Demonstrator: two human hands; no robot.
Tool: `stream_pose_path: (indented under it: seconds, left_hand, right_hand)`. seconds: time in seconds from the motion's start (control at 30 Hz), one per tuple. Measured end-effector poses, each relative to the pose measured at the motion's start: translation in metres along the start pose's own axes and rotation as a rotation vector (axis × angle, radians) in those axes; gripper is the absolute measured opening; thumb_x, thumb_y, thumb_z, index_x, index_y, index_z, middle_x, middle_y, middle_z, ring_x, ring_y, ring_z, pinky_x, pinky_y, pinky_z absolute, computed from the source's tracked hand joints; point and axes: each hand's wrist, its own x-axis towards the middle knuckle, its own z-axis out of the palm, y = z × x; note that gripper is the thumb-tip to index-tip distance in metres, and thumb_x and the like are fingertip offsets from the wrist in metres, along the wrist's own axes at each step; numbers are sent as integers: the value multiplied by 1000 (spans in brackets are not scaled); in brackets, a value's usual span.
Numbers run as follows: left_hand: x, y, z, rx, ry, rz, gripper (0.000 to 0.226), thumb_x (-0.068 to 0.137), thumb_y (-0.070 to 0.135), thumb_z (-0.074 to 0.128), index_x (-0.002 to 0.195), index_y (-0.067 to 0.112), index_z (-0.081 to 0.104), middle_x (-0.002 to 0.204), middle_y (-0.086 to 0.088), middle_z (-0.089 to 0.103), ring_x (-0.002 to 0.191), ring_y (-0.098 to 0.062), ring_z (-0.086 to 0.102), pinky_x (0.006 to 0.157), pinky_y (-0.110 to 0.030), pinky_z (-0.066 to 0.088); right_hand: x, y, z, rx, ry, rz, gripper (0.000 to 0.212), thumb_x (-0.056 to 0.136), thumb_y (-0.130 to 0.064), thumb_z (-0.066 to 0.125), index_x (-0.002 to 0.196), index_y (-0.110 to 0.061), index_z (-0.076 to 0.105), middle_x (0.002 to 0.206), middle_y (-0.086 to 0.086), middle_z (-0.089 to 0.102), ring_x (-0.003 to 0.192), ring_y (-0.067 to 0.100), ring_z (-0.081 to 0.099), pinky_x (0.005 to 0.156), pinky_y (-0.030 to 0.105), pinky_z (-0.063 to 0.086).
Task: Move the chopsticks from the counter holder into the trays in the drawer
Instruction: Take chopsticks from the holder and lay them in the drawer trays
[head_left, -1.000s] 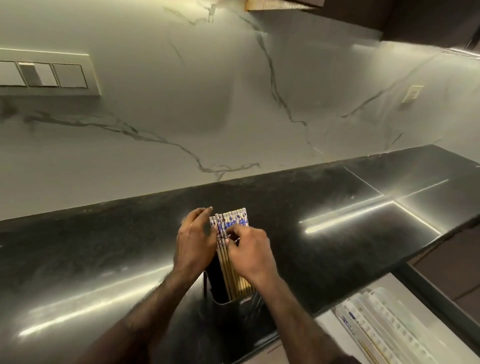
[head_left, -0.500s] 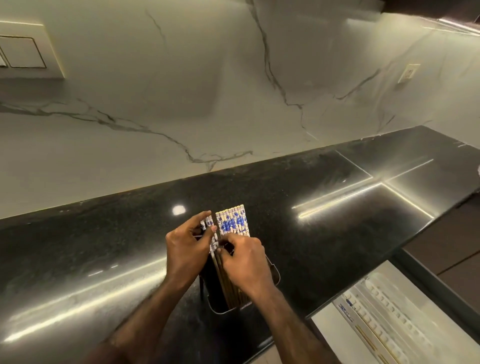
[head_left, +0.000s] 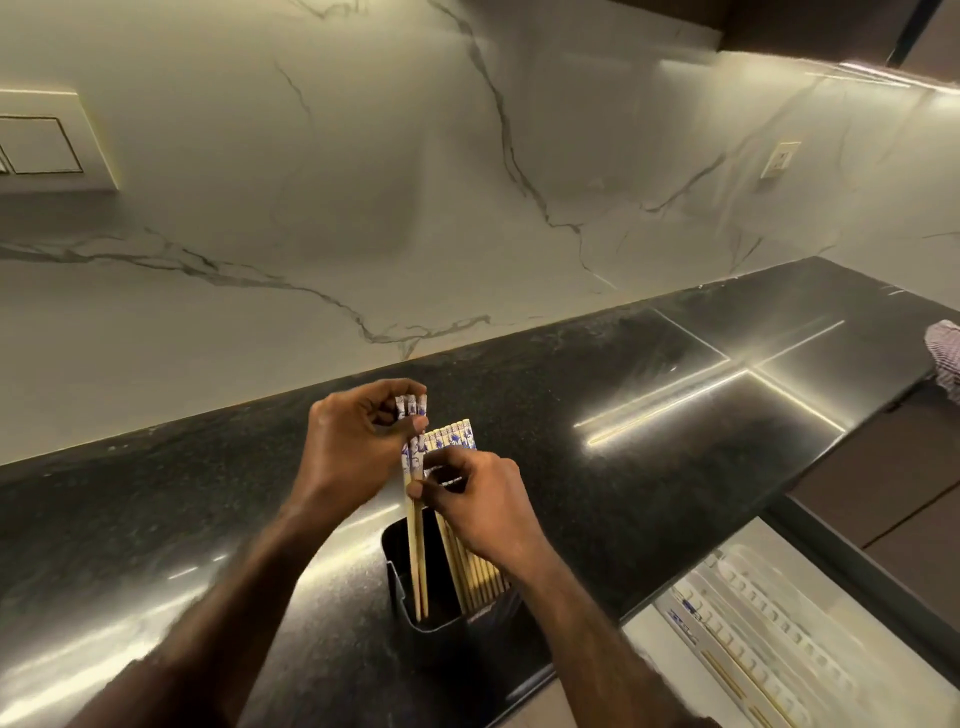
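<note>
Left hand pinches a few chopsticks, right hand grips the rest, so they'll probably snag in the holder and spill.

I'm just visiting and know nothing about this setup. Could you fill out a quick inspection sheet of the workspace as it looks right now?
Surface: glossy black stone counter.
Job's things: black holder holding wooden chopsticks with blue-and-white patterned tops; white ridged trays in the open drawer, a few chopsticks inside.
Clutter: checked cloth at the right edge.
Grippers: left hand pinches a few chopsticks apart from the bundle; right hand grips chopsticks too.
Cables: nothing seen.
Surroundings: white veined marble wall, switch plate, wall socket.
</note>
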Motion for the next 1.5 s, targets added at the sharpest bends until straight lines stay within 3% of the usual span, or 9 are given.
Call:
stream_pose_path:
  seconds: [0.07,0.17,0.37,0.47,0.6,0.83,1.0,1.23,1.5]
  left_hand:
    - [7,16,-5,17,-27,41,33,76,8,78,104,24,70,88,10,72,77,2,69,71,-14,56]
    - [14,45,-8,-30,-32,84,35,77,7,77,104,27,69,89,12,72,78,0,70,71,-14,56]
    - [6,108,13,-194,-73,137,34,75,3,78,105,18,72,93,3,75,84,-12,73,76,-34,61]
    - [-12,142,38,-276,-97,143,35,75,0,78,103,19,71,93,2,75,85,-14,73,77,-35,61]
    - [-46,186,83,-435,-158,104,35,75,2,76,104,21,71,91,-2,76,85,-18,74,76,-37,61]
    - [-105,259,194,-657,-253,12,37,71,14,76,107,21,70,91,-7,76,81,-25,75,75,-40,60]
    - [-126,289,265,-679,-293,-41,33,75,7,75,106,17,70,90,-5,75,79,-22,75,74,-39,61]
    - [-123,281,348,-707,-286,-155,30,78,3,75,105,15,69,86,-5,75,81,-22,75,71,-37,62]
    - [-105,218,443,-653,-286,-375,30,78,7,74,105,20,68,87,-5,76,81,-18,75,70,-34,61]
  right_hand:
    - [-1,-4,-9,91,-6,-7,33,84,-32,74,115,-23,68,106,-7,72,92,-2,65,77,16,53]
    - [-7,-7,-27,294,-49,2,29,85,-28,73,113,-22,69,104,-3,73,98,8,68,89,36,57]
    - [-45,2,-84,417,-87,-67,15,89,-21,68,103,-21,72,101,3,75,96,22,71,91,52,54]
    - [-78,10,-118,428,-49,-83,13,89,-14,67,101,-15,73,95,6,75,92,25,72,89,50,56]
    - [-134,28,-168,353,46,-77,12,89,-13,68,99,-11,74,88,8,76,83,22,74,80,36,60]
    - [-233,82,-251,243,189,27,16,89,-20,68,100,-10,74,88,6,76,82,21,74,83,44,59]
    - [-281,132,-297,243,184,144,17,88,-17,69,100,-8,74,92,10,76,85,24,73,83,40,60]
    - [-307,209,-328,310,161,339,16,89,-11,68,102,-4,73,94,14,75,81,22,73,76,28,60]
    - [-266,287,-342,229,160,599,8,87,-11,70,93,-9,75,84,10,76,75,20,74,75,27,61]
